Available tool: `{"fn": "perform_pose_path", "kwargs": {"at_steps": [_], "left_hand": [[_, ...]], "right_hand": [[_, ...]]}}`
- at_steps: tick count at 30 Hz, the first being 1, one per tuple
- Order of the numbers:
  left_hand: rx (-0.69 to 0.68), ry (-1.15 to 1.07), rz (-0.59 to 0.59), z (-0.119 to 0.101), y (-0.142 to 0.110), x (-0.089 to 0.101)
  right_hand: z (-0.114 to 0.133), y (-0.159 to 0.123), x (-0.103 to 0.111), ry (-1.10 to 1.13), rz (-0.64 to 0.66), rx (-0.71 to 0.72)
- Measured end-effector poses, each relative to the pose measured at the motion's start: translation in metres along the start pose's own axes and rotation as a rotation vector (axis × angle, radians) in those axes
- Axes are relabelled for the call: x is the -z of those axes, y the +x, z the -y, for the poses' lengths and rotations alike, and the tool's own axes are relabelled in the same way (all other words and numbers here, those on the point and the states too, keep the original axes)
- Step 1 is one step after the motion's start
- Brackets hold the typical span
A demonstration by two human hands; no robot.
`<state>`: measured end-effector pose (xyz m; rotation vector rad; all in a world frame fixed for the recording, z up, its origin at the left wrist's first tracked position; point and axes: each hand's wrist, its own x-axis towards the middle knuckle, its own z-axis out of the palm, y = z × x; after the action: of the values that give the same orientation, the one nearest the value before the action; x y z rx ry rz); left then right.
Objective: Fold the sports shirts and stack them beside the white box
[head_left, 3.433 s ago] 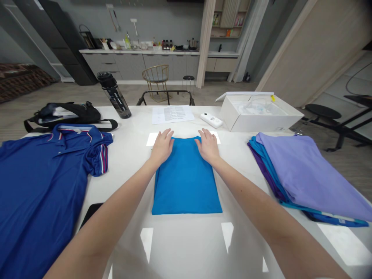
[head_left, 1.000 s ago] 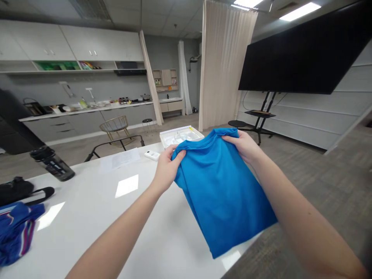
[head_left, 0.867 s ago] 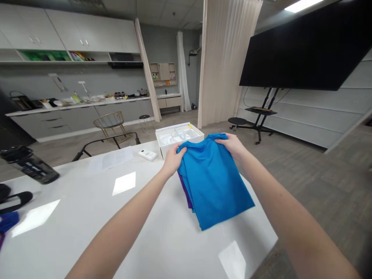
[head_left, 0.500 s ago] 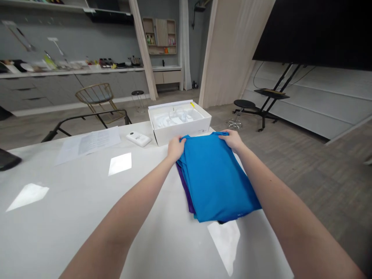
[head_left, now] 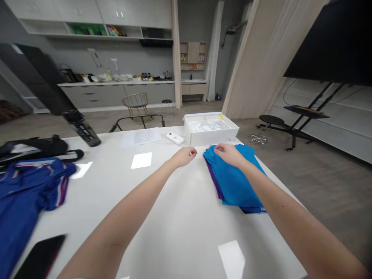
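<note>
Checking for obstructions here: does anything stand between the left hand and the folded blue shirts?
Nothing visible does: the left hand sits apart from the folded blue shirts, with only white tabletop between them. The right hand rests on the shirts.

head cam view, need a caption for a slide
Right hand on a folded stack of blue and purple shirts, left hand just beside it, on a white table

Folded bright-blue T-shirt [head_left: 236,184] lying flat atop stacked clothes, purple garment [head_left: 214,180] edge showing along left side, on white bench [head_left: 171,217].
</note>
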<state>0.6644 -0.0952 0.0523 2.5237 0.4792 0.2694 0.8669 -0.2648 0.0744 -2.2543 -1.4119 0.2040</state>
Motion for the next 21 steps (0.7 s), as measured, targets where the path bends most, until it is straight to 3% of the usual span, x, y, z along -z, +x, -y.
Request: {"fn": "perform_pose_path", "kwargs": {"at_steps": [4,6,8,12,16,19,21], "left_hand": [[0.180,0.056,0.298,0.023,-0.120,0.078],[0.278,0.044,0.329,0.040,-0.186,0.114],[0.379,0.036,0.301,0.062,-0.253,0.145],[0.555,0.032,0.134,0.121,-0.379,0.193],[0.644,0.058,-0.154,0.190,-0.485,0.223],[0.724,0.162,-0.308,0.243,-0.543,0.241],[0.780,0.226,-0.375,0.279,-0.567,0.254]], "right_hand": [[0.126,-0.029,-0.037,0.049,0.530,0.136],[0.190,-0.047,-0.060,-0.004,0.750,0.201],[0.254,-0.064,-0.087,-0.038,0.874,0.282],[0.375,-0.090,-0.149,-0.011,0.955,0.456],[0.475,-0.095,-0.220,0.057,0.993,0.592],[0.530,-0.081,-0.274,0.104,0.829,0.610],[0.558,-0.062,-0.308,0.103,0.676,0.573]]}}
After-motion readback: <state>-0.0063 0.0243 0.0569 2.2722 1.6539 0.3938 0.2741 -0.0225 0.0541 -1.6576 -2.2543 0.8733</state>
